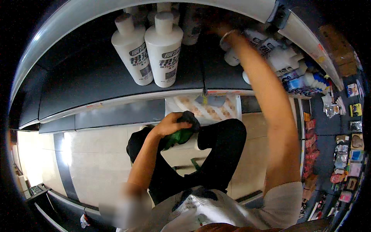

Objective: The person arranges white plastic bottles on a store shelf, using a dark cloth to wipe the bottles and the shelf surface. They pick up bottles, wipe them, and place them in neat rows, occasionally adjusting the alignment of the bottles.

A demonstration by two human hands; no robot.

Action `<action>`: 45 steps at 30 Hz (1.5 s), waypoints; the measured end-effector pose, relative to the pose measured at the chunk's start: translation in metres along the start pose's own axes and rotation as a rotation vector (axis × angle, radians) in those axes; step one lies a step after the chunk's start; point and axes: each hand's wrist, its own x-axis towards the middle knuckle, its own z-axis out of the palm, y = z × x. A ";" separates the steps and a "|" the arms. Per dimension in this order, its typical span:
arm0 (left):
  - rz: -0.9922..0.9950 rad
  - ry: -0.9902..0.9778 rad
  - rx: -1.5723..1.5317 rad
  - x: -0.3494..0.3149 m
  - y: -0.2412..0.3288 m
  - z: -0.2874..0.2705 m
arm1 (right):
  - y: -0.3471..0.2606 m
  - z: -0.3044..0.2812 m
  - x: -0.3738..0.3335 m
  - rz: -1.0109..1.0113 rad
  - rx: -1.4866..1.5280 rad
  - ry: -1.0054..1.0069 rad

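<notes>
In front of my knees, my left hand (pixel 174 124) is closed around a bunched cloth, dark grey on top with a green part (pixel 180 137) hanging below. My right arm stretches up and forward into the dark shelf. There my right hand (pixel 223 30) is smeared by motion and deep in shadow, so its fingers do not show. Close to it stands a dim white bottle (pixel 191 31) at the back. Two white capped bottles (pixel 164 54) with dark print stand upright left of centre, with more behind them. Several white bottles (pixel 266 46) lie on their sides right of my wrist.
The dark shelf board (pixel 92 87) has a pale front rail (pixel 127 102). An overhead shelf edge (pixel 193 4) curves above my reaching arm. Below, a patterned package (pixel 203 106) lies on a lower board. Small packaged goods (pixel 342 150) line the right side. My bent knees are over the tiled floor (pixel 96 162).
</notes>
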 end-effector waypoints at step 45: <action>0.081 0.105 0.050 -0.008 -0.015 -0.002 | -0.061 0.023 -0.136 0.512 -0.311 0.945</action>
